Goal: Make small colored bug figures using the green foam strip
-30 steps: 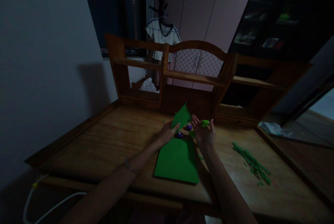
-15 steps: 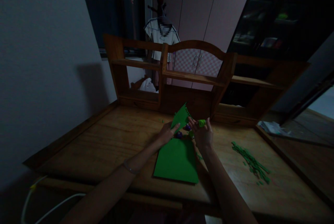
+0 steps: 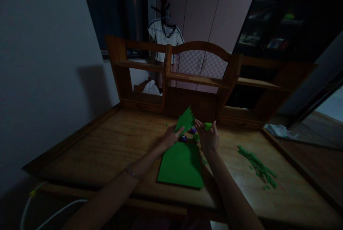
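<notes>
The person is working green craft paper with small punches at the far middle of the wooden tabletop [image 3: 112,144]. The left hand [image 3: 171,137] lifts the far end of the green sheet [image 3: 180,165] so that it stands up toward 12 o'clock, its raised edge showing a row of small notches; the fingers lie against the paper, loosely curled. The right hand [image 3: 209,138] is cupped, palm up, around a small green punch [image 3: 207,126] held at its fingertips. Two purple punches [image 3: 193,130] sit between the hands. The next move probably calls for aligning tool and edge. Green paper strips [image 3: 257,167] lie at 3 o'clock.
</notes>
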Motion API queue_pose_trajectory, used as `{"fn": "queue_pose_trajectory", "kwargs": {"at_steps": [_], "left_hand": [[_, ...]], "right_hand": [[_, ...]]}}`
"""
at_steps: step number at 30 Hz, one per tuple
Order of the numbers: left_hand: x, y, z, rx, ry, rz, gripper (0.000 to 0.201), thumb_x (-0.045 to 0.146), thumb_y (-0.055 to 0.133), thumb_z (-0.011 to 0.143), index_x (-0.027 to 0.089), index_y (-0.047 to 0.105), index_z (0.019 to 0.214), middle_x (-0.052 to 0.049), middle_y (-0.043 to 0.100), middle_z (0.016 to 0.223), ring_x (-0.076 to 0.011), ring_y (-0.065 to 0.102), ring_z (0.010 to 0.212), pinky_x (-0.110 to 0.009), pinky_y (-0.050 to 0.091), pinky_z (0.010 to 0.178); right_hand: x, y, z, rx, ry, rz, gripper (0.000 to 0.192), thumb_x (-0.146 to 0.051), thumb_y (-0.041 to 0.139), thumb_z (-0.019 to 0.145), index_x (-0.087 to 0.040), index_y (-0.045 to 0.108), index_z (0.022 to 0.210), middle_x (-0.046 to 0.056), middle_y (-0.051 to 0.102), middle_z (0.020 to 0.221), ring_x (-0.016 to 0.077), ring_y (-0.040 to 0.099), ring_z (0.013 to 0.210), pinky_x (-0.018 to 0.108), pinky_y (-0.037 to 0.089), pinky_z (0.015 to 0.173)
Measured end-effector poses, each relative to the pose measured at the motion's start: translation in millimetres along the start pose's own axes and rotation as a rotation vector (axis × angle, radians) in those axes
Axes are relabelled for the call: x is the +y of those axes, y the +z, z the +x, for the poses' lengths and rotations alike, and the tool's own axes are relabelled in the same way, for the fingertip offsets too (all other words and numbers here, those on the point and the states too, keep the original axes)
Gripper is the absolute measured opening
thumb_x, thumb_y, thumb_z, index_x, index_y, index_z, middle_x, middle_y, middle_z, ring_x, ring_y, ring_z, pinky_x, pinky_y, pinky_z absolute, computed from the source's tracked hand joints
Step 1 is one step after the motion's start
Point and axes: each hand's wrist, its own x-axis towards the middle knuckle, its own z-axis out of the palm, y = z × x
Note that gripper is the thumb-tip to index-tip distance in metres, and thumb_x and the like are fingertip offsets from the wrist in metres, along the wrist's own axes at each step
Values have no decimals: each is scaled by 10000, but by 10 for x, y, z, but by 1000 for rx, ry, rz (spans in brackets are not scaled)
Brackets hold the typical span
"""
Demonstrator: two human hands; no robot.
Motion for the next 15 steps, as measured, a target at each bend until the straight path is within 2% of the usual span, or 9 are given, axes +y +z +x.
{"fn": "queue_pose_trajectory", "kwargs": {"at_steps": [5,10,15], "left_hand": [[4,-13,1,-14,-1,16,446,514,505,849,172,672,1079,-87,694,1050,-232,649,950,-313,501,808],[15,-14,-6,-2,32,-4,430,508,508,847,187,674,1079,-75,686,1075,-230,632,1001,-316,489,840],[5,-15,-7,-2,11,8,435,514,511,847,170,680,1052,-82,701,1018,-227,653,922,-307,498,793]], "right_hand": [[-10,19,-9,-5,6,-2,462,-591,474,853,-184,593,668,119,699,968,259,588,1122,385,401,1020],[-2,2,3,4,5,0,451,-596,465,856,-202,588,672,88,705,952,254,596,1110,408,406,1012],[15,-22,10,-11,-9,-6,449,-595,469,854,-203,590,673,84,707,937,254,595,1111,403,411,1006]]}}
